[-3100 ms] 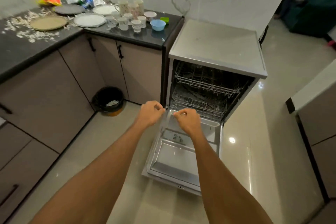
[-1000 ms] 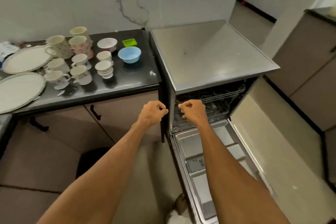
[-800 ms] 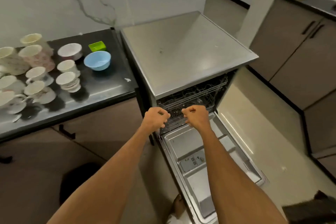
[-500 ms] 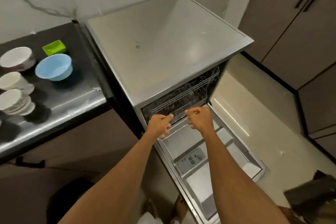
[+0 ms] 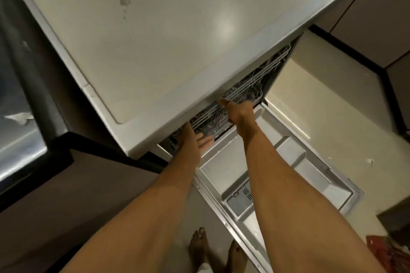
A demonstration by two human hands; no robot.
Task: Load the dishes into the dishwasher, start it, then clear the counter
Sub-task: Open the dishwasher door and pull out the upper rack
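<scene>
At the centre of the frame we see the dishwasher (image 5: 155,51), its flat pale top filling the upper half of the view and its door (image 5: 277,175) lowered fully open toward the lower right. Under the front lip of the top, a wire rack (image 5: 241,93) shows in the dark opening; no dishes can be made out in the part we can see, though most of the interior is hidden by the top. Our left hand (image 5: 193,139) reaches in at the left end of the opening with the fingers spread fairly wide, palm turned partly up, and we cannot tell whether it touches the rack. Our right hand (image 5: 238,109) is at the rack's front edge with the fingers curled over the wires, apparently gripping it, though the fingertips are out of sight. We judge the task to be at its very start: the door is down and the rack is about to be drawn out, so loading, starting the machine and clearing the counter are all left. Further out, the dark counter (image 5: 20,95) runs along the left edge, with a scrap of white litter (image 5: 18,117) on it, and our bare feet (image 5: 213,250) stand on the floor at the bottom of the frame.
</scene>
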